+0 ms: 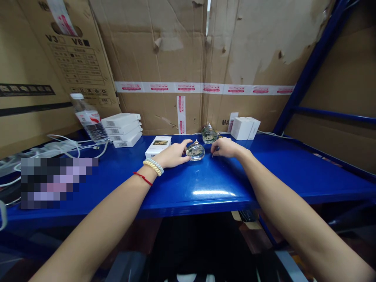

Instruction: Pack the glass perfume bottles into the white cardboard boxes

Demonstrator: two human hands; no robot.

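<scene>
A small oval glass perfume bottle (197, 152) with a gold-coloured neck stands upright on the blue shelf. My left hand (173, 154) grips its left side between thumb and fingers. To the right of it, my right hand (225, 148) is low over the shelf, fingertips pinched together. Something tiny shows at those fingertips, too small to name. Behind both hands is a second cluster of clear glass, apparently one or more similar bottles (209, 135), partly overlapped. A flat white box (158, 146) with a dark picture on top lies beside my left hand.
Several stacked white boxes (123, 129) and a water bottle (89, 119) stand at the left, near white cables (67, 143). Two white boxes (243, 128) stand at the back right. Cardboard (158, 58) lines the back; a blue metal post (311, 62) rises at right.
</scene>
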